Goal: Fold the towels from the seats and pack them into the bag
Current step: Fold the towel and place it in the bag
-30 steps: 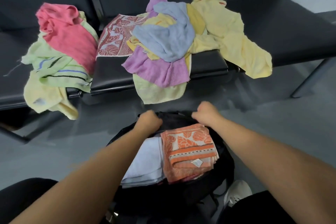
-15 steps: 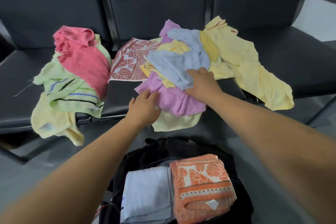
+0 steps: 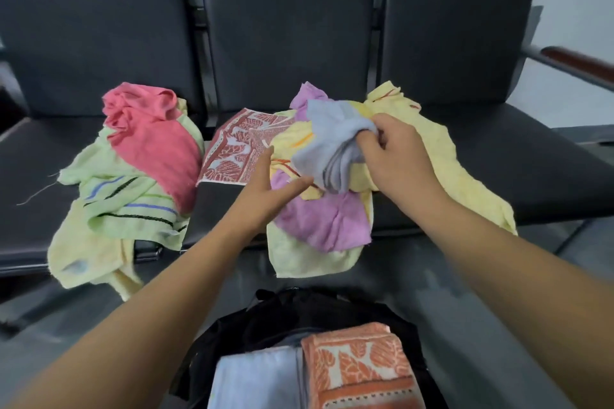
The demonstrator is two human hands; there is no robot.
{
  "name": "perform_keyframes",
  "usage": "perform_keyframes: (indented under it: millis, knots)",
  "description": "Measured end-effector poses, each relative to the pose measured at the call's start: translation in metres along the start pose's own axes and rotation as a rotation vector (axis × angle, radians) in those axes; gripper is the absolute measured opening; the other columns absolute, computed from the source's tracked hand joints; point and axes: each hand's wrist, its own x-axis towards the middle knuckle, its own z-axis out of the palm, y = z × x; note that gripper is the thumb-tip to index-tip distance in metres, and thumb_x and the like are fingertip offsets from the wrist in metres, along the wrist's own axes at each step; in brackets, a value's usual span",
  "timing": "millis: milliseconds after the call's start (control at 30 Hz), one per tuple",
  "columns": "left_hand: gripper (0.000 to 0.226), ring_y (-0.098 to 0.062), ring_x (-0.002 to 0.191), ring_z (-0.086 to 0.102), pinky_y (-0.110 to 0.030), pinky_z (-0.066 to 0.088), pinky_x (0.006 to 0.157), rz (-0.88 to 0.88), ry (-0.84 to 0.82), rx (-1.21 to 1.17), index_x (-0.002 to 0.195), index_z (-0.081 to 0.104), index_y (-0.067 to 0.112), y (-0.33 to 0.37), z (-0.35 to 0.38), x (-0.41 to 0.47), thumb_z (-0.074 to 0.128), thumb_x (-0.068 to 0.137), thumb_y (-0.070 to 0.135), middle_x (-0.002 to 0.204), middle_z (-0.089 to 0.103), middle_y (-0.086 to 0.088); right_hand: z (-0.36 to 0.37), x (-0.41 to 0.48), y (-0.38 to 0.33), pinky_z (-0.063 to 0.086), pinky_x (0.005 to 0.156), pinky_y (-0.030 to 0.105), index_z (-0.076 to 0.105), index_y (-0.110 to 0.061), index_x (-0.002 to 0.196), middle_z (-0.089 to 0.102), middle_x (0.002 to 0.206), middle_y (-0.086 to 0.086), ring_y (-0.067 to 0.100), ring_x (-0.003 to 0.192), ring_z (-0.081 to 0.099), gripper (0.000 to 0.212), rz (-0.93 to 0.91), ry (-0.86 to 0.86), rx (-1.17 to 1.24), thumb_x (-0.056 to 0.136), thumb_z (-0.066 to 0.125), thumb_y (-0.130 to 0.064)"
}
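My right hand (image 3: pixel 393 156) grips a bunched light-blue towel (image 3: pixel 327 143) and holds it just above the heap on the middle seat. Under it lie a purple towel (image 3: pixel 327 222) and several yellow towels (image 3: pixel 465 176). My left hand (image 3: pixel 265 189) reaches toward the heap with straight fingers beside the purple towel. A red patterned towel (image 3: pixel 239 149) lies flat to the left. On the left seat sit a pink towel (image 3: pixel 156 139) and a striped green towel (image 3: pixel 133 202). The black bag (image 3: pixel 299 312) stands open below, holding a folded pale-blue towel (image 3: pixel 255 378) and a folded orange towel (image 3: pixel 362 365).
Three dark padded seats (image 3: pixel 548 163) with backrests run across the view. A wooden armrest (image 3: pixel 581 63) juts out at the right edge. Grey floor (image 3: pixel 465 302) lies between the seats and the bag.
Both hands left the bag and reached up to the heap. My right hand took hold of the light-blue towel and raised it; my left hand moved in beside the purple towel.
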Motion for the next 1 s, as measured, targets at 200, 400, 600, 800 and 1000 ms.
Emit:
perform_keyframes:
  millis: [200,400,600,800,1000]
  knots:
    - [0.025,-0.010,0.111,0.062,-0.037,0.048,0.099,0.211,-0.204,-0.211,0.114,0.071,0.035,0.031,0.003,-0.029,0.070,0.090,0.042,0.118,0.069,0.010,-0.043,-0.034,-0.054,0.031,0.053,0.018,0.056,0.010,0.083,0.045,0.069,0.006,0.007,0.060,0.037,0.027,0.010,-0.020,0.206,0.098,0.054,-0.012]
    - [0.038,-0.030,0.101,0.064,-0.043,0.051,0.094,0.028,-0.200,-0.570,0.114,0.065,-0.004,0.065,-0.002,-0.079,0.065,0.093,0.027,0.111,0.068,-0.019,-0.070,-0.049,-0.054,0.038,0.068,0.036,0.056,0.009,0.083,0.053,0.075,0.021,0.018,0.070,0.049,0.038,0.240,-0.147,0.309,0.087,0.066,-0.028]
    - [0.020,-0.008,0.074,0.072,-0.019,0.056,0.063,-0.022,-0.214,-0.586,0.107,0.062,0.005,0.087,-0.018,-0.113,0.045,0.104,0.015,0.078,0.075,0.004,-0.086,-0.087,-0.060,0.055,0.083,0.036,0.071,-0.019,0.109,0.073,0.110,0.010,0.016,0.097,0.069,0.033,0.184,-0.748,0.314,0.080,0.085,-0.027]
    - [0.020,-0.027,0.082,0.069,-0.034,0.058,0.075,-0.069,-0.348,-0.521,0.099,0.073,0.005,0.096,-0.027,-0.134,0.058,0.095,0.018,0.093,0.072,-0.016,-0.065,-0.099,-0.087,0.054,0.086,0.032,0.075,-0.032,0.111,0.076,0.092,0.009,0.011,0.088,0.068,0.022,0.018,-0.623,0.355,0.090,0.076,-0.028]
    - [0.029,-0.021,0.084,0.059,-0.031,0.049,0.073,0.045,-0.358,-0.366,0.104,0.054,0.016,0.095,-0.047,-0.137,0.073,0.085,0.027,0.090,0.061,-0.007,-0.059,-0.099,-0.093,0.047,0.067,0.026,0.075,-0.016,0.084,0.072,0.077,0.013,0.012,0.067,0.060,0.007,-0.046,-0.403,0.291,0.091,0.074,-0.015]
